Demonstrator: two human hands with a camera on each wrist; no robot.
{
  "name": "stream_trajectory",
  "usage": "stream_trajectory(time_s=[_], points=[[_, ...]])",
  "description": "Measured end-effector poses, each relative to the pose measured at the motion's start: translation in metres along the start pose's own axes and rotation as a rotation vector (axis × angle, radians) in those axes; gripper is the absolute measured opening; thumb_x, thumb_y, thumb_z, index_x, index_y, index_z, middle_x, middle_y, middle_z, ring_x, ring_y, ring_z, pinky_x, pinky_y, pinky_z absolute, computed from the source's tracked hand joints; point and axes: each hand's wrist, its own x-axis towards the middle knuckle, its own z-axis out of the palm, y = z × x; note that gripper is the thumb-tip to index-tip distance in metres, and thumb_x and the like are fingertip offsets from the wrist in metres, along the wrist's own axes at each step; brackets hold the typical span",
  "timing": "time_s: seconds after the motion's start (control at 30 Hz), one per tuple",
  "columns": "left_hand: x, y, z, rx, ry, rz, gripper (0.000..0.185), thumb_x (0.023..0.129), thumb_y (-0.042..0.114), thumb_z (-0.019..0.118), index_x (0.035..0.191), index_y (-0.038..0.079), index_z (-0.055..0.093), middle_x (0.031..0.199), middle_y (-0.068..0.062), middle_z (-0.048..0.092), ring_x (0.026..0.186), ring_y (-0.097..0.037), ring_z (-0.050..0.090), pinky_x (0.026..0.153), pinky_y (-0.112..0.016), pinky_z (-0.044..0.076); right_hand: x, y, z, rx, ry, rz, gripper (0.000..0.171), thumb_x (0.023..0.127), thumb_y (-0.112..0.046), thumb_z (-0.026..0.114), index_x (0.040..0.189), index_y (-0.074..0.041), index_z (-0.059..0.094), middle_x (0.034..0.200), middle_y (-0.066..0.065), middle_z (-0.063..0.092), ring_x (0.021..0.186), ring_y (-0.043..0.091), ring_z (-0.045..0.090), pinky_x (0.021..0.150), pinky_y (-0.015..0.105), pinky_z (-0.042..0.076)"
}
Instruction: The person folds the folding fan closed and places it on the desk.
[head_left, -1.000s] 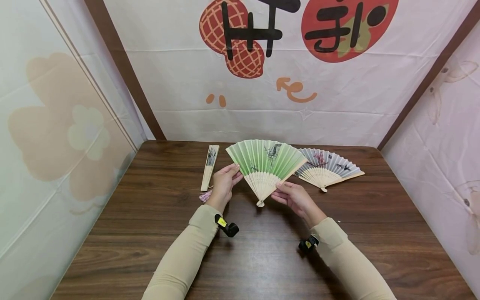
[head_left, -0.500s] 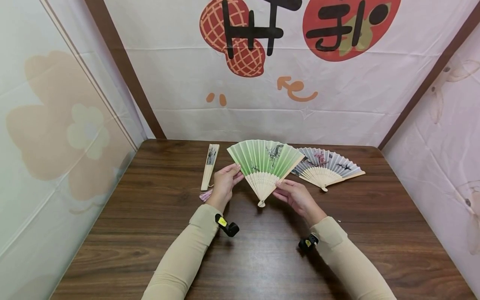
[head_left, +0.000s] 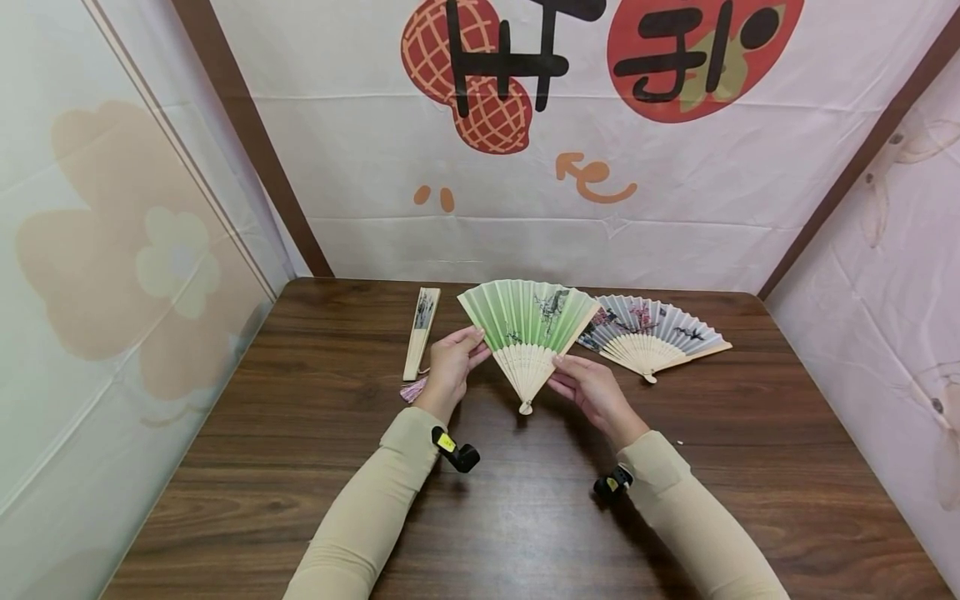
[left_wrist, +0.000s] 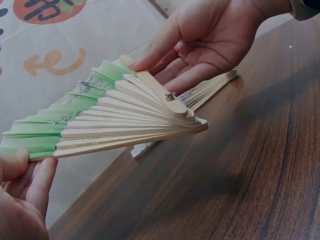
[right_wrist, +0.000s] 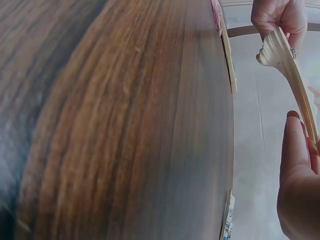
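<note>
A green folding fan (head_left: 525,317) with pale wooden ribs is spread in both hands above the table, its pivot end pointing toward the person. My left hand (head_left: 452,367) pinches its left outer edge between thumb and fingers. On the opposite side, my right hand (head_left: 592,392) grips the right guard stick lower down, near the ribs. In the left wrist view the rivet shows at the narrow end of the green fan (left_wrist: 120,112), with the right thumb laid along the guard. The right wrist view catches the same fan (right_wrist: 295,80) edge-on.
A folded fan (head_left: 422,333) with a pink tassel (head_left: 412,392) lies left of the left hand. Behind the right hand rests a spread grey fan (head_left: 660,333) with a blossom print, partly covered by the green one. A patterned cloth (head_left: 555,242) hangs beyond the wooden table (head_left: 525,508).
The green fan has narrowed a little: its right edge has come leftward, uncovering more of the grey fan. Its pivot has shifted slightly right. Both hands keep their hold.
</note>
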Motion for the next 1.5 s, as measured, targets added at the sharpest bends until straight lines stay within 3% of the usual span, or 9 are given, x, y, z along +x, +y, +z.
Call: stream_trajectory(time_s=[0.33,0.73,0.87,1.03,1.5], points=[[-0.001,-0.0003,-0.0006,0.013,-0.006,-0.007,0.014,0.096,-0.002,0.061,0.106,-0.008,0.068,0.08,0.003,0.067,0.07,-0.007,0.066,0.07,-0.021,0.063,0.0042,0.0034,0.0013,-0.037,0.017,-0.007,0.033,0.103,-0.008,0.052,0.132,0.008,0.053,0.09,-0.01,0.072,0.088,0.005,0.07,0.087,0.021,0.06],[-0.0012,-0.0003,0.0001,0.029,-0.019,-0.023,0.027,0.096,-0.001,0.061,0.119,-0.014,0.063,0.079,0.004,0.068,0.07,-0.007,0.067,0.072,-0.021,0.063,0.006,0.0037,0.0053,-0.022,0.028,-0.001,0.04,0.102,-0.005,0.053,0.137,0.013,0.046,0.087,-0.01,0.073,0.086,0.005,0.071,0.087,0.022,0.06],[-0.0022,-0.0005,0.0013,0.024,-0.022,-0.032,0.023,0.096,-0.002,0.061,0.116,-0.012,0.065,0.078,0.004,0.068,0.069,-0.007,0.066,0.071,-0.021,0.063,0.007,0.0043,0.0067,-0.013,0.016,0.0,0.044,0.102,-0.005,0.053,0.139,0.016,0.042,0.087,-0.01,0.074,0.085,0.005,0.071,0.086,0.021,0.06],[-0.002,-0.0014,0.002,0.016,-0.02,-0.039,0.016,0.096,-0.003,0.06,0.109,-0.009,0.067,0.077,0.004,0.067,0.068,-0.007,0.065,0.069,-0.019,0.062,0.0062,0.004,0.0081,-0.005,0.028,0.012,0.037,0.102,-0.004,0.053,0.135,0.012,0.048,0.086,-0.01,0.073,0.084,0.005,0.071,0.084,0.02,0.061],[-0.0021,-0.0008,0.0036,0.025,-0.035,-0.061,0.022,0.096,-0.003,0.06,0.116,-0.012,0.064,0.079,0.003,0.067,0.069,-0.007,0.066,0.068,-0.02,0.062,0.0045,0.0012,0.0096,-0.005,0.02,0.035,0.042,0.101,-0.005,0.054,0.137,0.013,0.045,0.086,-0.009,0.074,0.084,0.005,0.071,0.084,0.02,0.061]])
